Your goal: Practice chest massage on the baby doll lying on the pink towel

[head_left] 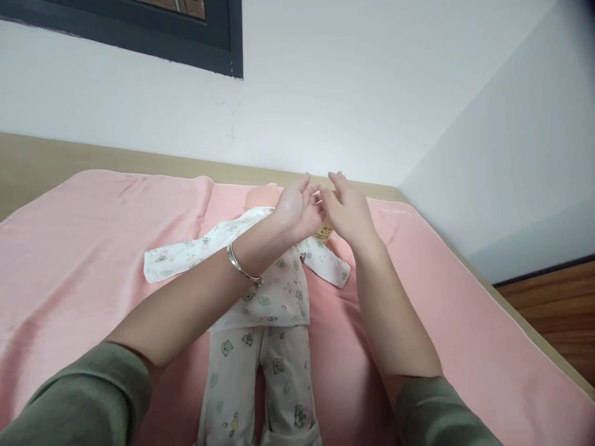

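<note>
Two bare hands on my remote feed, L hand (300,214) and R hand (352,214), raised close tog. over the upper end of a dressed doll (260,196). L is palm toward my cam, fingers loosely curled w/ gaps btwn them, no obj. seen in the palm. R shows me its back, thumb and fingers spread apart; its palm's hidden, so can't tell if anything sits in it. Can't tell either if the fingertips touch. Doll lies approx. mid-bed on a pink sheet (469,322), rounded head just left of L hand and partly covered by it. It's in a white printed top (288,297), sleeves out to both sides, plus matching trousers (283,365) running off the bottom edge. Smth. yellow w/ dark markings (324,232) shows just below the fingers, mostly blocked, can't ID it. Silver bangle (239,263) on L wrist, green sleeves (93,396) on both arms. Bkgd: white wall (325,93), dark window frame (235,43) upper left, brown wood panel (553,310) far right.
</note>
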A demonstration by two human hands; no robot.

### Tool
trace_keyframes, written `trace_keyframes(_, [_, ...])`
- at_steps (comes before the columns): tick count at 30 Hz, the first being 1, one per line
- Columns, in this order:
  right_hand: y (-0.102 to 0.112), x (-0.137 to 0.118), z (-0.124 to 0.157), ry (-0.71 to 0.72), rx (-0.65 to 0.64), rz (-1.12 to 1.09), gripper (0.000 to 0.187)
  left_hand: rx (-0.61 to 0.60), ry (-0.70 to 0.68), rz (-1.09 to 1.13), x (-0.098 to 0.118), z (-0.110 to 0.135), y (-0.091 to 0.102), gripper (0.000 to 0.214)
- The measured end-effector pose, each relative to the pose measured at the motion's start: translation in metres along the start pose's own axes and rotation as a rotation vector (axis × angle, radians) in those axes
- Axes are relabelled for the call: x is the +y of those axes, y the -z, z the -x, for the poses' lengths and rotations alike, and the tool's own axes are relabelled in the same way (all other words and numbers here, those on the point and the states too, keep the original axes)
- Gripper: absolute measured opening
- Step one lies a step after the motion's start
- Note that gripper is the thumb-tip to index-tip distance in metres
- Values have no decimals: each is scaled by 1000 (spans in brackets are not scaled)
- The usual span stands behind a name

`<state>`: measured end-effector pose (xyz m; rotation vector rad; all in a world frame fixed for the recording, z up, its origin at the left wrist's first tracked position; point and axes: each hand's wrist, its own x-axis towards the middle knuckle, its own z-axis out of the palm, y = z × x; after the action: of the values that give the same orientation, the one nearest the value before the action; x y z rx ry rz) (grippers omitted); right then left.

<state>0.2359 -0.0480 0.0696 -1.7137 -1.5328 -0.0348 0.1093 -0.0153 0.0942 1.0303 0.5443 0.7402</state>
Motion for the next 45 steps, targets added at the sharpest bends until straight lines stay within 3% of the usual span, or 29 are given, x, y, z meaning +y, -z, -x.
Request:
trace_keyframes(3, [-3, -8, 1, 21, -62, 87, 41, -28, 8, 6, 2, -3, 1, 68])
trace_keyframes(8, [-8, -15, 3, 53, -38, 235, 37, -25, 6, -77, 6, -2, 9, 74])
trace_keyframes(16, [-43, -6, 13, 72, 184, 337, 49, 48, -124, -380, 7, 8, 42, 74])
trace_keyframes(19, [-43, -6, 10, 73, 205, 327, 52, 158, -253, -548, 13, 21, 62, 69])
trace_keyframes(22, [-34, -15, 5, 12, 144, 367, 55, 262, -365, -690, 26, 43, 75, 66])
trace_keyframes(26, [-21, -35, -5, -189, 29, 454, 48, 253, -338, -749, 47, 75, 80, 64])
trace_keyframes(30, [-11, -46, -6, -289, -24, 438, 44, 183, -278, -709, 61, 94, 79, 62])
trace_keyframes(33, [-5, -41, -5, -289, -25, 383, 41, 256, -270, -733, 65, 99, 73, 56])
trace_keyframes(36, [-1, -32, -4, -235, 91, 228, 41, 280, -235, -703, 58, 104, 58, 49])
trace_keyframes(38, [0, -33, 1, -144, 178, 89, 47, 171, -200, -584, 46, 111, 45, 47])
trace_keyframes(42, [-3, -71, 37, 7, 114, -133, 59, -63, -111, -263, 20, 133, 22, 52])
trace_keyframes(45, [-2, -116, 83, 50, 72, -114, 60, -152, -229, -189, 15, 151, 15, 55])
